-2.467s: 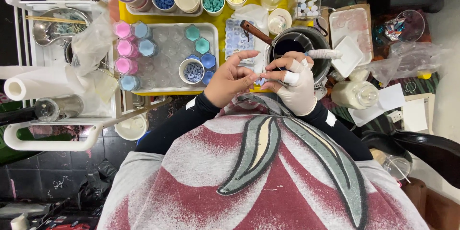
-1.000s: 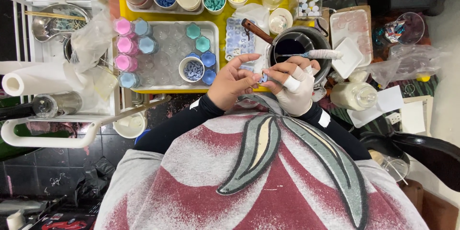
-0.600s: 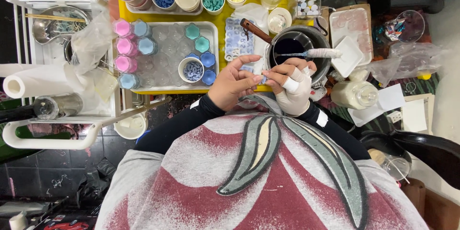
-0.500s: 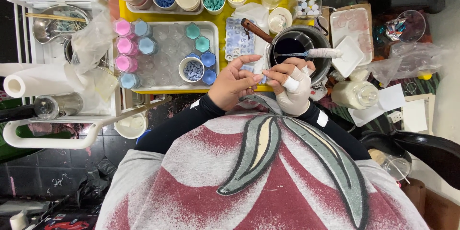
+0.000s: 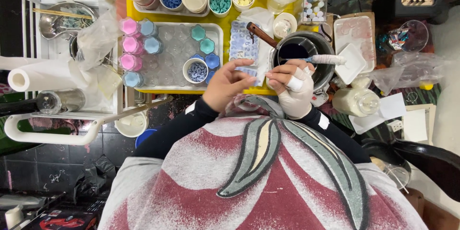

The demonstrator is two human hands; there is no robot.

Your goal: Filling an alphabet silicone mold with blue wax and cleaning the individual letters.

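Showing dark tiled floor (image 5: 52, 158) lower left, white wire rack (image 5: 28, 129) beside it, yellow bench (image 5: 132, 12) above.

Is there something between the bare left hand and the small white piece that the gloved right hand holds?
Nothing visible does. The left hand has its fingertips right beside the small white piece, which the gloved right hand pinches, above the near edge of the yellow tray.

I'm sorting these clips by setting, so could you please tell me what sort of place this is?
Probably a home craft workbench for casting small pieces: a clear tray of hexagonal moulds, pastel pink and blue filled cups beside it, and a dark pot of liquid.
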